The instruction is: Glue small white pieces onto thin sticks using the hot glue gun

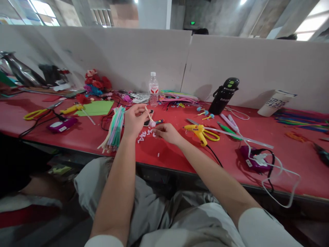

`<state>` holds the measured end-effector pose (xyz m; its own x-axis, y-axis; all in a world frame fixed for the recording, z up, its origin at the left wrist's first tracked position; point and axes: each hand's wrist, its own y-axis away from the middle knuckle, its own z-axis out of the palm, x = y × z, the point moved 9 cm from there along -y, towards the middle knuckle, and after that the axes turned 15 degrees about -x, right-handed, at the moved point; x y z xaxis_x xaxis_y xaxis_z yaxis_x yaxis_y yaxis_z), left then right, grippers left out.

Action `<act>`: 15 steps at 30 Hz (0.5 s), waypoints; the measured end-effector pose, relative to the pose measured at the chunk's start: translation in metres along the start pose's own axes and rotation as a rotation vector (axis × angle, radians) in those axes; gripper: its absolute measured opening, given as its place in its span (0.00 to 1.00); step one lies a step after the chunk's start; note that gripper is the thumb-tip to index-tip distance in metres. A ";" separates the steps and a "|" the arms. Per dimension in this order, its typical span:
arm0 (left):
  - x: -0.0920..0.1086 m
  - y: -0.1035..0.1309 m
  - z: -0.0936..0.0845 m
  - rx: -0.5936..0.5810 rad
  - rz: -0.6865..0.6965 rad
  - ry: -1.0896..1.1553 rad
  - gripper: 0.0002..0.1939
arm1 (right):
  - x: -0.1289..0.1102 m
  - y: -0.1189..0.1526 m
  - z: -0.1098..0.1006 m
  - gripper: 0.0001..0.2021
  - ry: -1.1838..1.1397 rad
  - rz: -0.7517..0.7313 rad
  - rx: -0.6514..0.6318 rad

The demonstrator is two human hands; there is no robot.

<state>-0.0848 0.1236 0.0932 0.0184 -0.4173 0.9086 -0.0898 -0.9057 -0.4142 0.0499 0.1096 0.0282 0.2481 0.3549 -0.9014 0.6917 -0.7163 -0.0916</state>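
Observation:
My left hand (135, 118) pinches the pale stem of a small pink pipe-cleaner flower (152, 124), its pink head hanging down. Close by on the right, my right hand (167, 133) has its fingers pressed together just beside the flower head; whatever they hold is too small to make out. Below both hands lies a scatter of short pink cut pieces (143, 136) on the red table (177, 154). A bundle of pastel pipe cleaners (114, 132) rests left of my left wrist. Behind the flower, a phone (147, 122) is partly covered by my left hand.
To the right lie a yellow glue gun (197, 132), a green-handled tool (228, 131) and a purple power socket (253, 161) with loose cords. A water bottle (153, 90), a black flask (223, 97) and a paper cup (276, 103) stand toward the white partition (102, 58).

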 end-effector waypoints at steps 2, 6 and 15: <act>0.003 0.000 -0.002 0.020 0.019 0.010 0.15 | 0.008 0.003 0.001 0.22 0.042 0.049 0.000; 0.023 0.000 -0.017 0.106 0.090 0.089 0.14 | 0.037 0.013 -0.023 0.22 0.141 0.242 0.126; 0.039 0.006 -0.042 0.183 0.161 0.194 0.12 | 0.032 -0.020 -0.032 0.08 0.405 0.164 0.184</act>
<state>-0.1268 0.1049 0.1287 -0.1733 -0.5509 0.8164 0.1053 -0.8346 -0.5408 0.0652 0.1542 0.0151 0.6141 0.4074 -0.6759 0.4989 -0.8640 -0.0676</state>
